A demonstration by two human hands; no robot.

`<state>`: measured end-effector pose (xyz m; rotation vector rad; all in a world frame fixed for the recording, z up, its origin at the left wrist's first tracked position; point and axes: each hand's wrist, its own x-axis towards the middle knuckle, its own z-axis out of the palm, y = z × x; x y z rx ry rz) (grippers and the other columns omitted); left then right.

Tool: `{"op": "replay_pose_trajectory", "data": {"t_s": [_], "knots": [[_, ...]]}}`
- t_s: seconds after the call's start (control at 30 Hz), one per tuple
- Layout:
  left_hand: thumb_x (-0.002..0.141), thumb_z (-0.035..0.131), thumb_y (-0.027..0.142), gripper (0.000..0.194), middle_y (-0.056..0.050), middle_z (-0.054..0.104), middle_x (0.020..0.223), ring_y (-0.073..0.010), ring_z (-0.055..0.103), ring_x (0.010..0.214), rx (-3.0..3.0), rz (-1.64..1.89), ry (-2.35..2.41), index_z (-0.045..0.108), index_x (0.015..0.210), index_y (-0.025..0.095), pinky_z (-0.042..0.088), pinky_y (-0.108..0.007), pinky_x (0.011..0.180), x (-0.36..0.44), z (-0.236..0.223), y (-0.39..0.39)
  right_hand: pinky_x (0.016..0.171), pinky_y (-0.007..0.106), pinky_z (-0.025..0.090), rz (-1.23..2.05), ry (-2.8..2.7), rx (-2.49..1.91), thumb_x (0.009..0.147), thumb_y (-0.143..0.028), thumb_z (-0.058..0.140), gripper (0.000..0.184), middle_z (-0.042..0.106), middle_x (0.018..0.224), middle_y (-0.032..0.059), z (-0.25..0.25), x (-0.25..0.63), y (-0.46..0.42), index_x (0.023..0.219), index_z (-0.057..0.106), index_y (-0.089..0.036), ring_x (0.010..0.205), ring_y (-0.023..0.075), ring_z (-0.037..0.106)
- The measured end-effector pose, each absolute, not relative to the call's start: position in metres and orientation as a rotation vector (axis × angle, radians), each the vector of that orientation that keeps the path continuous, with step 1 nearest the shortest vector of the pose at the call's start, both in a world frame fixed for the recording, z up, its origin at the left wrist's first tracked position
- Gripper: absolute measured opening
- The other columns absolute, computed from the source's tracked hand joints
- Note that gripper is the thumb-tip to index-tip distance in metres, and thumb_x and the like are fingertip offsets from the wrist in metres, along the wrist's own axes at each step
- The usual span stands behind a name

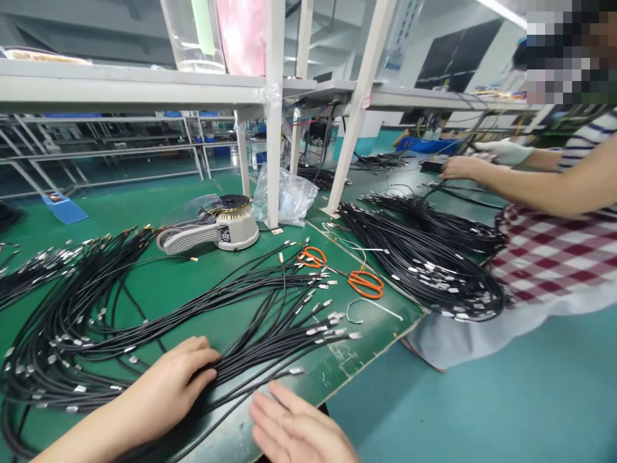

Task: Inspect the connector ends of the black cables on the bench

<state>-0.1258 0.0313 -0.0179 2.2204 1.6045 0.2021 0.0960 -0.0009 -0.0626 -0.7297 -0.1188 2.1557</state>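
Observation:
A large bundle of black cables (159,331) with silvery ends and small white tags curves across the green table. My left hand (180,379) is closed around part of it, fingers and thumb bent over the cables. Beyond that grip, the loose cable ends fan out to the right. My right hand (301,427) is at the table's front edge, palm partly up and fingers stretched out. It holds nothing and is close to a single cable end (295,372); whether they touch, I cannot tell.
Orange-handled scissors (365,284) lie beyond the cable ends. A tape dispenser (236,225) stands at the back, beside a clear plastic bag (284,196). White shelf posts (274,128) rise from the table. On the right, a co-worker (554,180) handles cables near another coiled bundle (424,257).

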Motion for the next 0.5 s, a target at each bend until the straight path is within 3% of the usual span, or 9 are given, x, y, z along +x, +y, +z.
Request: {"op": "replay_pose_trajectory", "data": {"t_s": [0.1,0.2,0.27,0.37,0.43,0.5], "knots": [[0.087,0.036,0.035,0.029,-0.004,0.059,0.090,-0.0181,0.055,0.089,2.306,0.217,1.556,0.063,0.092,0.024,0.044,-0.030,0.082,-0.135,-0.013,0.047,0.098,0.040,0.034,2.012,-0.109,-0.745,0.059,-0.014,0.064,0.067,0.056,0.116,0.0233,-0.052,0.084,0.020,0.122,0.045,-0.003,0.111,0.0283,0.051],[0.084,0.037,0.047,0.046,-0.011,0.053,0.110,-0.0242,0.048,0.105,2.353,0.456,1.832,0.051,0.115,0.016,0.038,-0.037,0.092,-0.143,-0.017,0.085,0.099,0.038,0.035,1.895,-0.100,-0.738,0.059,-0.013,0.060,0.081,0.056,0.116,0.0214,-0.050,0.075,0.028,0.133,0.029,-0.002,0.111,0.0259,0.052],[0.083,0.035,0.051,0.058,-0.016,0.053,0.111,-0.0280,0.047,0.107,2.275,0.445,2.015,0.045,0.121,0.009,0.036,-0.041,0.093,-0.144,-0.023,0.112,0.100,0.038,0.034,1.896,-0.109,-0.744,0.057,-0.013,0.061,0.074,0.056,0.117,0.0197,-0.056,0.075,0.023,0.127,0.039,-0.005,0.112,0.0262,0.050],[0.081,0.033,0.056,0.064,-0.017,0.058,0.101,-0.0292,0.052,0.101,2.194,0.270,1.969,0.051,0.115,0.005,0.038,-0.041,0.091,-0.142,-0.026,0.132,0.099,0.043,0.032,2.023,-0.087,-0.778,0.054,-0.015,0.064,0.050,0.059,0.112,0.0201,-0.068,0.077,0.008,0.103,0.060,-0.007,0.110,0.0303,0.052],[0.078,0.035,0.061,0.066,-0.016,0.060,0.101,-0.0280,0.055,0.097,2.129,0.205,1.831,0.054,0.111,0.007,0.040,-0.039,0.088,-0.138,-0.023,0.126,0.099,0.044,0.032,2.046,-0.056,-0.776,0.053,-0.014,0.063,0.045,0.060,0.110,0.0205,-0.070,0.073,0.005,0.097,0.062,-0.007,0.108,0.0312,0.053],[0.073,0.040,0.064,0.067,-0.014,0.061,0.103,-0.0266,0.057,0.095,2.035,0.121,1.682,0.054,0.112,0.010,0.044,-0.037,0.084,-0.134,-0.018,0.109,0.099,0.042,0.033,1.988,-0.048,-0.749,0.055,-0.013,0.061,0.052,0.060,0.111,0.0198,-0.065,0.065,0.011,0.107,0.057,-0.006,0.109,0.0290,0.053]]}}
